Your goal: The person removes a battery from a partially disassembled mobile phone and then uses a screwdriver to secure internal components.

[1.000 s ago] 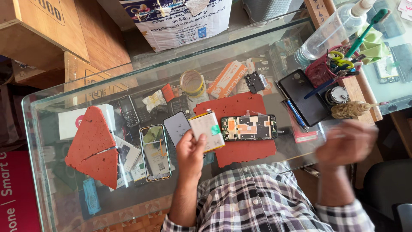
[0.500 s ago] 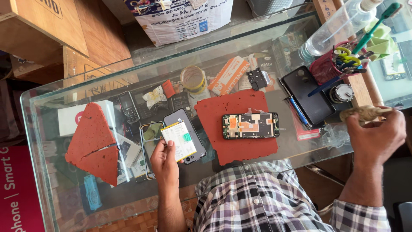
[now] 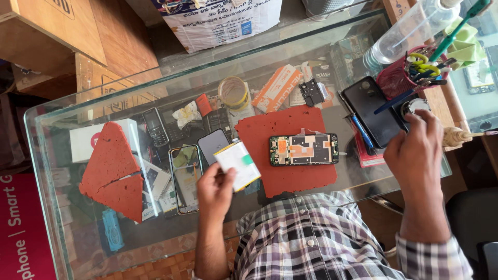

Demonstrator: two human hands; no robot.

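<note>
Head view, looking down on a glass table (image 3: 155, 78). Left hand (image 3: 215, 189) near the front edge, fingers closed around the lower corner of a white battery (image 3: 238, 163), lifted and tilted just above the glass, at the left edge of the red mat (image 3: 290, 171). Battery overlapping a dark phone (image 3: 213, 145) lying behind it; a clear-backed phone (image 3: 185, 179) flat just left of the hand.

Opened phone (image 3: 303, 149) lying lengthwise on the mat, circuit board and orange patches exposed, just right of the battery and apart from it.

Right hand (image 3: 417, 153) at the far right, fingers bent and reaching to a small round tin (image 3: 412, 105) beside the red cup (image 3: 397, 80) of tools; grasp on anything hidden by the back of the hand, cannot tell. Black phone (image 3: 371, 111) face down just left of that hand, with a blue pen (image 3: 360, 132) along its left side.

Further back: tape roll (image 3: 233, 93), orange box (image 3: 277, 88), small black part (image 3: 312, 92), keypad phone (image 3: 155, 127). At left, red triangular pad (image 3: 111, 171), cracked across, partly over a white box (image 3: 83, 140). Clear bottle (image 3: 402, 33) lying at upper right. Checked shirt (image 3: 311, 238) filling the bottom of the picture.
</note>
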